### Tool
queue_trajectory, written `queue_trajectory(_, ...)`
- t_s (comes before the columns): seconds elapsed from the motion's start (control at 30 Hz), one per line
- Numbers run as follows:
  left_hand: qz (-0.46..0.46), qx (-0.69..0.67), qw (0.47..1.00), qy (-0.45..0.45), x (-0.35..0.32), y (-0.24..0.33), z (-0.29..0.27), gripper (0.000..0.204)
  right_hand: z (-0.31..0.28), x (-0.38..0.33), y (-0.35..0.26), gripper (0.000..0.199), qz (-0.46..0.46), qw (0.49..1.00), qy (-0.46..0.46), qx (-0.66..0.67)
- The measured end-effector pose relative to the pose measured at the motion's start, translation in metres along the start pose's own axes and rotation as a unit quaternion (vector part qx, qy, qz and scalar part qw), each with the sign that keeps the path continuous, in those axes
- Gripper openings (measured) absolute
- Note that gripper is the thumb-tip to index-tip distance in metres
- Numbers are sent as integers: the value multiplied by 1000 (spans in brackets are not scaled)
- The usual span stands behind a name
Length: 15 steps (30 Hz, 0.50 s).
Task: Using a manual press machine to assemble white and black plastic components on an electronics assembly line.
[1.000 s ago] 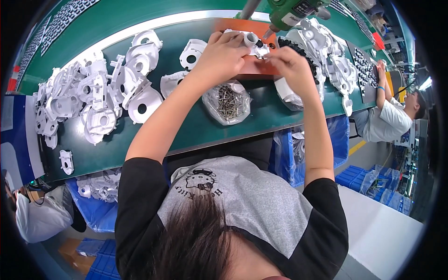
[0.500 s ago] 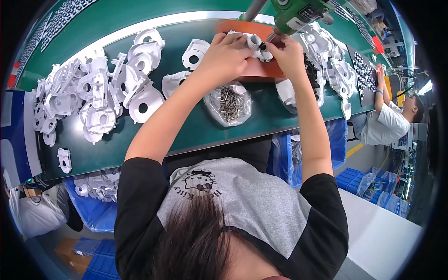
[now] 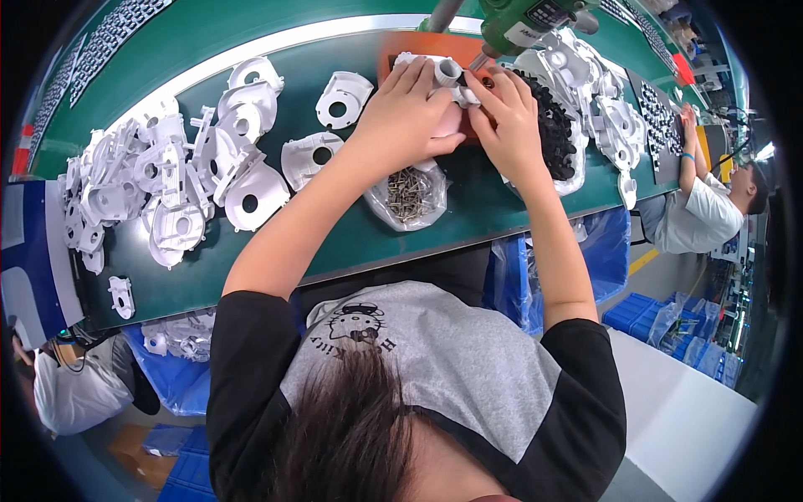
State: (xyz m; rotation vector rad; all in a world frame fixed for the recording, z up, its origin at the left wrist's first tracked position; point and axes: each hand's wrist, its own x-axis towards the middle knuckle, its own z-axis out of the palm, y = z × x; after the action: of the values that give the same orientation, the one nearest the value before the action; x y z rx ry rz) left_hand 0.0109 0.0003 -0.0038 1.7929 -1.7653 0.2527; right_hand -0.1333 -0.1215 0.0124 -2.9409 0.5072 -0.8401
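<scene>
A white plastic housing point(image 3: 448, 72) with a round collar rests on an orange block point(image 3: 474, 48). My left hand point(image 3: 403, 117) lies over its left side, fingers curled across it and thumb pointing right. My right hand point(image 3: 508, 117) meets the same housing from the right, with index finger and thumb at its right end. Whether a small piece is under those fingertips is hidden. The metal tip of a green machine point(image 3: 535, 23) ends just above my right fingers. Below my left hand sits a clear plastic bag of screws point(image 3: 408, 197).
Heaps of white housings point(image 3: 171, 180) cover the left of the green table point(image 3: 335, 243); more point(image 3: 617, 138) lie at right. A bag of small black parts point(image 3: 548, 125) stands beside my right hand. Blue bins point(image 3: 598, 251) hang below the edge. A co-worker point(image 3: 711, 205) works at far right.
My right hand has come down from beside the machine tip onto the housing's right end. The black piece seen at its fingertips is now hidden. The left hand stays on the housing.
</scene>
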Motion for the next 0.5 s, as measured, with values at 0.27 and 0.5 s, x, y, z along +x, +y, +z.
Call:
queue_trajectory(0.27, 1, 7, 1000, -22, 1, -1, 3, 62, 0, -6, 0, 36, -1, 1000, -17, -3)
queue_trajectory(0.5, 22, 4, 1000, -2, 6, 2, -1, 54, -87, 86, 137, 27, 300, 773, 162, 535)
